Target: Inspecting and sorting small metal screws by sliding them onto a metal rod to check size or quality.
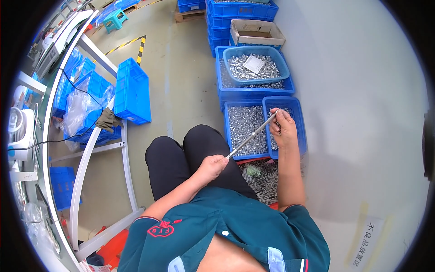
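A long, thin metal rod (252, 136) slants up to the right between my two hands, above my lap. My left hand (212, 167) is closed around its lower end. At the upper end my right hand (284, 128) pinches the tip with thumb and fingers; whether a small part sits there I cannot make out. Beneath the right hand is a narrow blue basket (303, 136) with small metal parts, partly hidden by that hand. Beside it, a blue bin (227, 131) is full of small silvery metal parts (247, 120). More long rods (263, 187) lie heaped next to my right thigh.
Farther off, a light blue basket (284, 68) of metal parts with a white label (253, 64) rests on another bin. Behind it stand an open cardboard box (240, 28) and stacked blue crates (216, 21). At left are a white-framed workbench (81, 190) and an upended blue crate (132, 90).
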A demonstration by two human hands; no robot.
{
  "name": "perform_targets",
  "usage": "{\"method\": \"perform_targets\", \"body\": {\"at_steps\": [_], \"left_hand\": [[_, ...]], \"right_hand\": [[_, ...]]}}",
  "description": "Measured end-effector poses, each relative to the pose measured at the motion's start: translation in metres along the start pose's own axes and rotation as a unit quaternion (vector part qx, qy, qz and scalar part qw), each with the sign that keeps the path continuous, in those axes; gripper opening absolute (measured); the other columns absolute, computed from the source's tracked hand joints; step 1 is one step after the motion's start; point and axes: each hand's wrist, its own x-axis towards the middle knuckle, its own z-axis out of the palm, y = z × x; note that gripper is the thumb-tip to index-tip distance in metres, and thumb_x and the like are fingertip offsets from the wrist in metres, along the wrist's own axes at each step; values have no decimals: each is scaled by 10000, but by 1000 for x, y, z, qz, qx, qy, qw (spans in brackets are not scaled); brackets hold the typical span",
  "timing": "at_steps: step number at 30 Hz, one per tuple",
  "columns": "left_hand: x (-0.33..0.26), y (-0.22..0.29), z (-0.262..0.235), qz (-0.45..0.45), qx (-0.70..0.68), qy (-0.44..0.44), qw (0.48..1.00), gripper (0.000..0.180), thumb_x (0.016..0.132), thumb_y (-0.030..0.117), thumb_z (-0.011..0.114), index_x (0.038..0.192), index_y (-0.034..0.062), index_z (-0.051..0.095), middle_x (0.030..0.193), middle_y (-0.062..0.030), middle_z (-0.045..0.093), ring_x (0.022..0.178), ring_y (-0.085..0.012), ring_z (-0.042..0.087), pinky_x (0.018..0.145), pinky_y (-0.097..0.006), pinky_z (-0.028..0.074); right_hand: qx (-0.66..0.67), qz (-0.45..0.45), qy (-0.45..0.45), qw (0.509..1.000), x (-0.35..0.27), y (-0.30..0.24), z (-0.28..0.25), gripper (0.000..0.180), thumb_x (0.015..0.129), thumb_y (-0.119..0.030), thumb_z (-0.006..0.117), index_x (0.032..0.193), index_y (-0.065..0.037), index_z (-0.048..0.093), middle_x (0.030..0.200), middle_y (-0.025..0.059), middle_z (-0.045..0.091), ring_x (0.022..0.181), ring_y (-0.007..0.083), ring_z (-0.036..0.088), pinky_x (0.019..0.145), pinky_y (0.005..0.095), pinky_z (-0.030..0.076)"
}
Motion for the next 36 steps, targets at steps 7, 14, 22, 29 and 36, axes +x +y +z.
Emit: {"method": "perform_targets", "body": {"at_steps": [7, 14, 22, 29, 36], "left_hand": [[11, -15, -1, 171, 187, 98, 962, 322, 904, 234, 502, 641, 52, 466, 540, 49, 361, 499, -48, 317, 448, -242, 277], [20, 7, 8, 125, 130, 111, 977, 344, 896, 247, 513, 621, 45, 474, 532, 40, 374, 513, -58, 321, 459, -261, 289], [17, 32, 13, 20, 15, 84, 996, 377, 901, 386, 498, 627, 149, 392, 480, 87, 299, 352, -15, 214, 327, -200, 135], [16, 30, 9, 10, 13, 90, 996, 376, 902, 381, 498, 625, 148, 396, 484, 87, 300, 353, -13, 220, 325, -199, 140], [12, 13, -6, 68, 77, 95, 990, 346, 905, 344, 508, 637, 137, 438, 498, 88, 323, 373, -12, 250, 332, -197, 159]], "right_hand": [[-59, 2, 96, 994, -5, 11, 15, 169, 882, -177, 557, 900, -12, 587, 636, -17, 466, 438, 44, 371, 367, 181, 258], [-53, 48, 75, 995, -18, 45, 38, 164, 881, -160, 549, 908, -3, 585, 624, -16, 450, 425, 39, 356, 369, 173, 245], [-73, 151, 5, 986, -30, 66, 53, 193, 886, -151, 539, 966, 19, 585, 603, -27, 430, 420, 34, 334, 369, 174, 232], [60, 214, -13, 975, -26, 61, 35, 303, 924, -233, 474, 1088, 17, 523, 717, 23, 489, 473, 45, 368, 374, 161, 257], [33, 216, 91, 972, -14, 64, 4, 241, 904, -161, 483, 1064, 17, 506, 776, 69, 520, 494, 70, 389, 380, 169, 279]]}}
